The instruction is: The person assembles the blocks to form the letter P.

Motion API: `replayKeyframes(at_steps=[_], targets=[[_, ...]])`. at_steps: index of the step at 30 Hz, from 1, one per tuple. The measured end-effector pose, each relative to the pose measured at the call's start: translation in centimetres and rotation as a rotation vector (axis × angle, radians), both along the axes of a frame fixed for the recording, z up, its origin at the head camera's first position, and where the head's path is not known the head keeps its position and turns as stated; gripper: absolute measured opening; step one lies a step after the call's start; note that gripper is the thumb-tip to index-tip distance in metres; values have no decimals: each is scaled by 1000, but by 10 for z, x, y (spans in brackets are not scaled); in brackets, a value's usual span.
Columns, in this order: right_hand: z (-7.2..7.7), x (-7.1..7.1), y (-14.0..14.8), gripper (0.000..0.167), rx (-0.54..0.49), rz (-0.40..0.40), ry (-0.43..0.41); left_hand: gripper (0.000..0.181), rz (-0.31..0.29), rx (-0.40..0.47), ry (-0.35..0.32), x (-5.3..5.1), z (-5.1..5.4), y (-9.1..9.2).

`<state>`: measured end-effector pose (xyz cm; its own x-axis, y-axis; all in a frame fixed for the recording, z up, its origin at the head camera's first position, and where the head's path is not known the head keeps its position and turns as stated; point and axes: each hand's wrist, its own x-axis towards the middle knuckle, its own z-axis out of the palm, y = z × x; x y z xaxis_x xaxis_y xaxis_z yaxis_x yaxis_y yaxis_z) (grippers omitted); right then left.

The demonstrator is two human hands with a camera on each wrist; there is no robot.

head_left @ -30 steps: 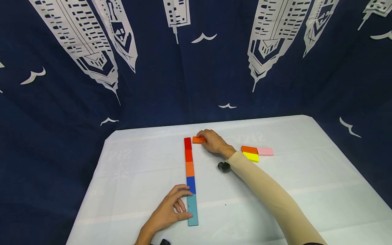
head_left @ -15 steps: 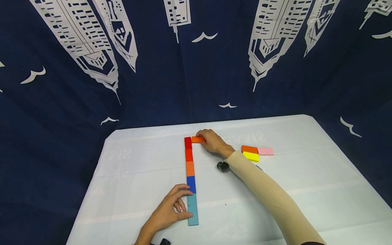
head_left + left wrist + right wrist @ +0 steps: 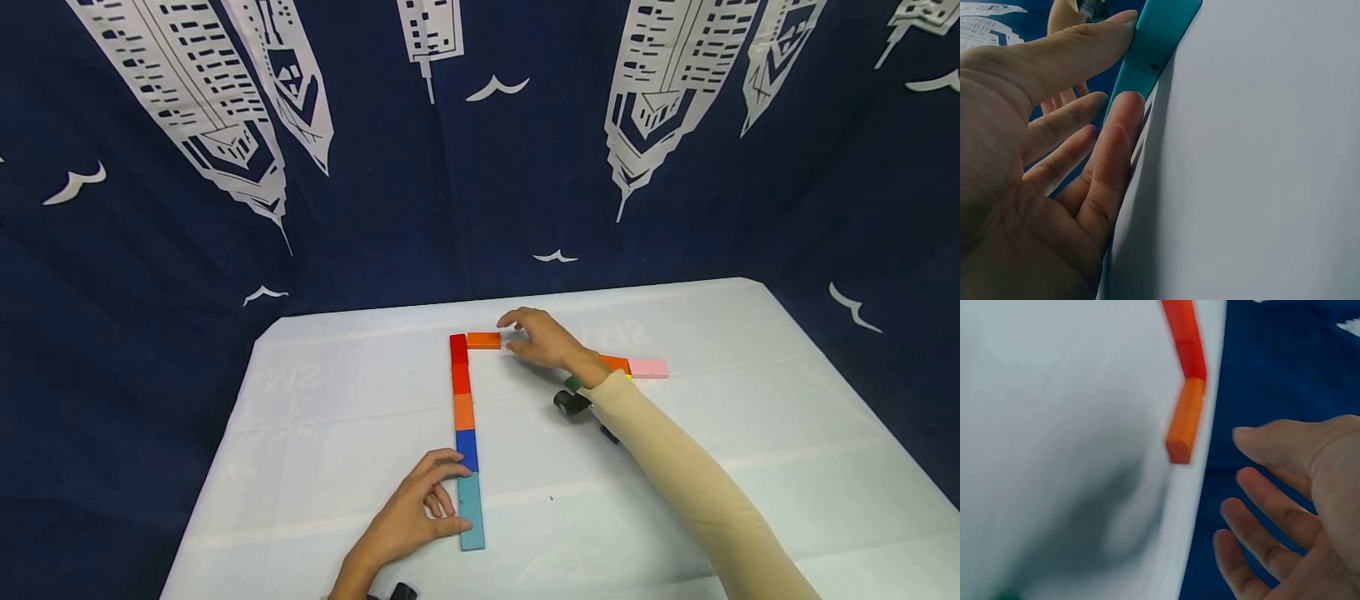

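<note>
A column of flat blocks runs toward me in the head view: two red blocks (image 3: 460,377), an orange block (image 3: 464,412), a blue block (image 3: 467,450) and a longer teal block (image 3: 471,508) nearest. My left hand (image 3: 408,517) rests beside it, thumb and fingertips touching the teal block (image 3: 1154,56). From the far red block, another orange block (image 3: 483,341) extends rightward, its end against or very near the red. My right hand (image 3: 543,337) is just right of that orange block, fingers spread and holding nothing. In the right wrist view the hand (image 3: 1297,506) is apart from the orange block (image 3: 1185,422).
Farther right lie a pink block (image 3: 648,368) and an orange-red block (image 3: 615,364); yellow, green and dark blue pieces are mostly hidden by my right forearm (image 3: 675,458). A white cloth (image 3: 337,467) covers the table. Behind hangs a navy curtain (image 3: 510,192).
My right hand has slid the orange block left up to the far red block, let go of it, and moved off to the right. The left hand has stayed in place.
</note>
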<state>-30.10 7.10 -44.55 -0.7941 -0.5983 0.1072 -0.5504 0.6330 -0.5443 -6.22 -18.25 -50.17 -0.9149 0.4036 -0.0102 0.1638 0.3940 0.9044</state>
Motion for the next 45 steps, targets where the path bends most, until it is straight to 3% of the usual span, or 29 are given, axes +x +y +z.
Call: replayKeyframes(at_steps=[8, 14, 25, 33, 38, 45], targets=[[13, 7, 43, 35, -55, 18, -21, 55, -1, -3, 6, -1, 1, -1], [7, 14, 80, 31, -66, 13, -49, 56, -7, -14, 19, -1, -2, -1], [-6, 24, 136, 32, -29, -87, -114, 57, -2, -17, 1, 1, -2, 0], [-14, 25, 155, 33, -39, -50, -141, 56, -2, -15, 18, 0, -3, 0], [-17, 25, 159, 35, -20, -94, -155, 55, 0, -12, 17, 0, -2, 0], [-22, 23, 160, 31, -16, -112, -112, 55, 8, 6, -1, 0, -1, 0]])
